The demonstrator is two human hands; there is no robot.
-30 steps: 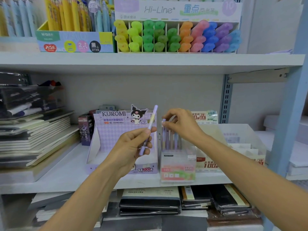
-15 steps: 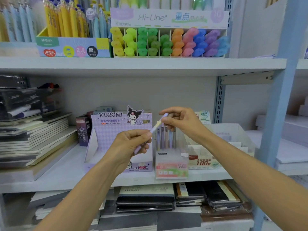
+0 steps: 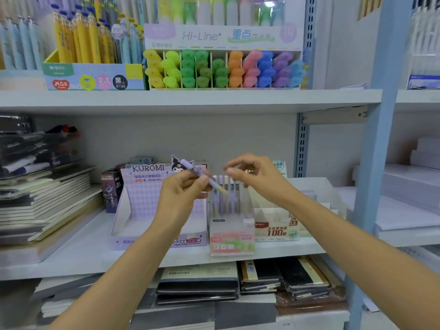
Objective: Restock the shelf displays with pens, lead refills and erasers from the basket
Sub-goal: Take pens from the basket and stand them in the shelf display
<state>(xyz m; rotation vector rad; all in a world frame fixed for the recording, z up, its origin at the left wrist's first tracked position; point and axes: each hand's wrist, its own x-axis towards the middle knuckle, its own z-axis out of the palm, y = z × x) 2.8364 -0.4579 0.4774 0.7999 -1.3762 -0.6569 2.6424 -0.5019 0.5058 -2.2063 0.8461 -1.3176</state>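
Observation:
My left hand [image 3: 181, 194] grips a purple pen [image 3: 204, 177] by its middle. The pen lies tilted, one end up and to the left in front of the Kuromi card, the pale end down and to the right over the clear pen box [image 3: 232, 234]. Several pastel pens stand upright in that box. My right hand [image 3: 254, 177] hovers just above the box with loosely curled fingers, close to the pen but apart from it, and nothing shows between them. The basket is out of view.
A purple Kuromi lead-refill display [image 3: 142, 186] stands left of the pen box, and a pale lead-refill tray [image 3: 276, 229] stands to its right. Notebooks [image 3: 42, 198] are stacked at far left. Highlighters [image 3: 223, 67] fill the upper shelf. A blue upright [image 3: 381, 139] borders the right.
The pen has swung round in my left hand: its upper end now points up-left instead of up-right. My right hand touched that end half a second ago and has let go.

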